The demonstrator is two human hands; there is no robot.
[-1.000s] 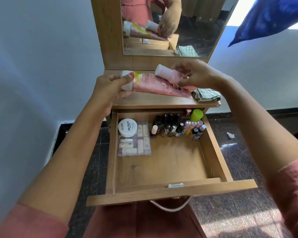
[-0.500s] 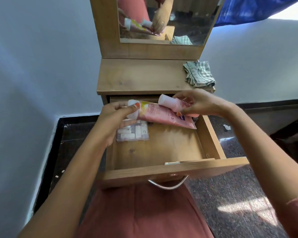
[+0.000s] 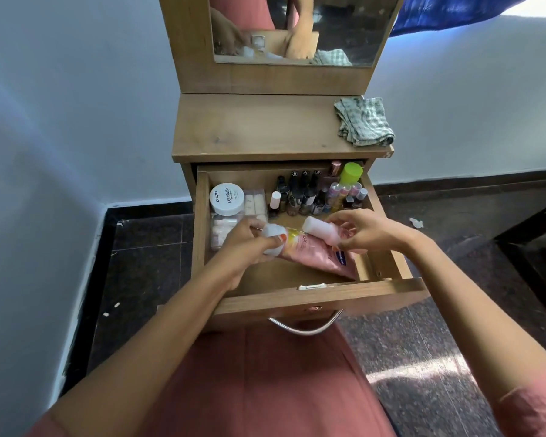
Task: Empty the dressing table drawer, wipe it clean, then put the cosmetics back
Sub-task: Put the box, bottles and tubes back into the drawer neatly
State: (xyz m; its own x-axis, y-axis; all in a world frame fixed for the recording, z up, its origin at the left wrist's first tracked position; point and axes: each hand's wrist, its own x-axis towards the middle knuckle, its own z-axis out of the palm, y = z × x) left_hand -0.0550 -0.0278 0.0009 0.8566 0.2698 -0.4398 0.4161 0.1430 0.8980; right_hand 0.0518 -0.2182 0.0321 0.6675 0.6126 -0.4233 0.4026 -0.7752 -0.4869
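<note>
The wooden drawer (image 3: 322,293) stands pulled out. My left hand (image 3: 246,239) grips the white cap end of a large pink tube (image 3: 316,255), which lies slanted low inside the drawer. My right hand (image 3: 364,230) holds a small pink bottle with a white cap (image 3: 320,230) just above the tube. At the drawer's back stand several nail polish bottles (image 3: 303,197) and a green-capped bottle (image 3: 350,173). A white nail polish remover jar (image 3: 227,198) sits on a clear box (image 3: 256,205) at the back left.
A folded checked cloth (image 3: 364,123) lies on the right of the dressing table top (image 3: 252,127), below the mirror (image 3: 297,29). A metal handle (image 3: 306,326) hangs under the drawer front. White walls flank the table; dark tiled floor (image 3: 423,342) lies around it.
Both hands have come down from the table top into the drawer with the pink tube and the small bottle. The view has tilted, so the back row of bottles shows again.
</note>
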